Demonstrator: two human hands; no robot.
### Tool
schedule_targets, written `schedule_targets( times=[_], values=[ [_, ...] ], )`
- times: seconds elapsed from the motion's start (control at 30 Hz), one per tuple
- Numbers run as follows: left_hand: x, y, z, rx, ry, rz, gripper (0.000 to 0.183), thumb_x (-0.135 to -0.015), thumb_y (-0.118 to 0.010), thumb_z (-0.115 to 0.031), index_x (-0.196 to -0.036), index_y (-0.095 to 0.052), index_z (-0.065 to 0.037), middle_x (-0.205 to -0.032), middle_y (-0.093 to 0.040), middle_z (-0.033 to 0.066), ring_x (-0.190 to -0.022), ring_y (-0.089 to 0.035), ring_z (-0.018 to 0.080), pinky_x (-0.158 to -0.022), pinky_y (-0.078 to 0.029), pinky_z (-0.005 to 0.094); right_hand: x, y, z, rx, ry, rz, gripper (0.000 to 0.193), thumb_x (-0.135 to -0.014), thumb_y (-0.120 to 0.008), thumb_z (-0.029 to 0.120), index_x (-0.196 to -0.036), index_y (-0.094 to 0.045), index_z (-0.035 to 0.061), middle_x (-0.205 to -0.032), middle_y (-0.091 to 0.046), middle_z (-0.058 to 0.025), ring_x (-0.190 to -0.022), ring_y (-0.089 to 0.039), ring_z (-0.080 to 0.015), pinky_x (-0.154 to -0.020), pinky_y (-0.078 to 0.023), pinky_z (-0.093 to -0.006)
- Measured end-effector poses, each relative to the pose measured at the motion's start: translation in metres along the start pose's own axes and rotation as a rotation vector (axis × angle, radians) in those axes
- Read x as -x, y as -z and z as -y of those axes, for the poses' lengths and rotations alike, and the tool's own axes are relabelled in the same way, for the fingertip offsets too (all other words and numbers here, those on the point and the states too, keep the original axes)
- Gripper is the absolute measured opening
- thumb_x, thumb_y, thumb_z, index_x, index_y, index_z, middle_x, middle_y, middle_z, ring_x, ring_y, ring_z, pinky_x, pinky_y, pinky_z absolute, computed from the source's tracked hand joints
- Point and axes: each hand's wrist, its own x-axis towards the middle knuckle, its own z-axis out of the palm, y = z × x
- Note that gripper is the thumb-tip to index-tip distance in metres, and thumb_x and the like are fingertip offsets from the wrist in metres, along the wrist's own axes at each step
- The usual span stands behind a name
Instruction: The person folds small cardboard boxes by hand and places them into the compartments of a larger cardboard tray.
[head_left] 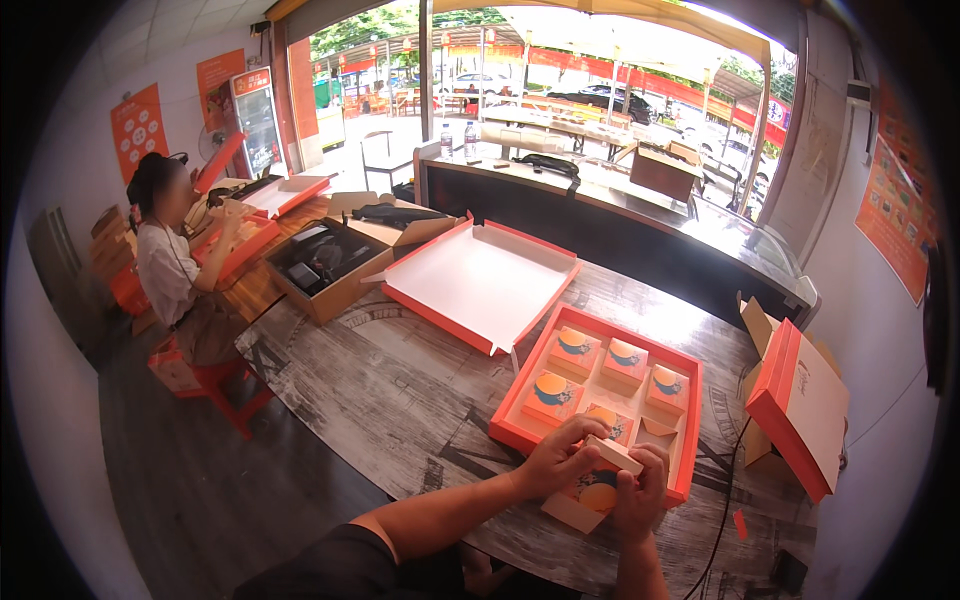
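Note:
My left hand (562,457) and my right hand (640,492) both grip a small printed carton (597,491) between thumbs and fingers. A cream flap (614,456) stands up between my fingertips, and another flap (572,515) hangs open at its lower end. The carton is held over the near edge of a red-orange divided gift box (507,416). Several matching small cartons, orange and cream with a blue round print, sit in its compartments, such as one carton (553,395) at the left. My hands partly cover the near compartments.
A red-edged lid (480,285) lies with its white inside up beyond the gift box. Left of it stands a cardboard carton (330,270) with dark contents. Closed red boxes (800,410) lean at the right, near a black cable (727,500). A seated person (175,255) handles a red box farther left.

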Motion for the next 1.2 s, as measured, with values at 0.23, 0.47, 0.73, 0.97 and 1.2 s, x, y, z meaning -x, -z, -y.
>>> schedule_targets(
  times=[0.23,0.47,0.73,0.97,1.2],
  values=[
    [-0.001,0.003,-0.003,-0.311,-0.124,-0.014,0.036,-0.104,-0.067,-0.032,-0.125,-0.057,-0.005,-0.13,-0.058,0.0121,-0.117,-0.06,0.0194,-0.091,-0.053,0.0317,-0.001,-0.003,0.007,-0.102,-0.053,0.029,0.015,-0.09,-0.062,0.005,-0.103,-0.056,0.0013,-0.112,-0.06,-0.0158,-0.104,-0.059,-0.0242,-0.093,-0.049,-0.0355],
    [0.002,0.0,-0.003,-0.397,-0.126,-0.027,0.045,-0.099,-0.073,-0.037,-0.128,-0.059,-0.005,-0.128,-0.061,0.0122,-0.111,-0.062,0.0202,-0.092,-0.052,0.0322,0.002,-0.001,0.004,-0.259,-0.152,0.031,0.016,-0.086,-0.057,-0.004,-0.1,-0.053,0.0034,-0.114,-0.061,-0.014,-0.104,-0.058,-0.0202,-0.096,-0.048,-0.0338],
    [0.002,0.001,-0.003,-0.331,-0.075,-0.04,0.036,-0.103,-0.068,-0.029,-0.128,-0.06,-0.005,-0.129,-0.061,0.0105,-0.11,-0.06,0.0143,-0.089,-0.05,0.0285,0.0,-0.002,0.012,-0.288,-0.162,0.05,0.014,-0.09,-0.059,-0.004,-0.103,-0.056,0.0031,-0.116,-0.06,-0.014,-0.107,-0.059,-0.0207,-0.096,-0.048,-0.0328],
    [0.0,0.001,0.001,-0.196,-0.085,-0.057,0.028,-0.107,-0.061,-0.024,-0.125,-0.061,-0.004,-0.127,-0.061,0.0111,-0.112,-0.06,0.0158,-0.095,-0.051,0.0317,0.0,0.001,0.002,-0.237,-0.064,0.118,0.02,-0.095,-0.072,0.01,-0.106,-0.058,0.0023,-0.121,-0.062,-0.0172,-0.112,-0.06,-0.0255,-0.097,-0.049,-0.0356],
    [-0.006,0.0,-0.015,-0.087,-0.003,-0.2,0.026,-0.11,-0.057,-0.023,-0.122,-0.065,-0.002,-0.123,-0.065,0.01,-0.113,-0.062,0.0161,-0.097,-0.051,0.0313,-0.004,-0.004,0.012,-0.121,0.016,0.171,0.04,-0.092,-0.073,0.015,-0.125,-0.057,0.0001,-0.132,-0.058,-0.0211,-0.123,-0.058,-0.0323,-0.103,-0.049,-0.042]
  ],
)
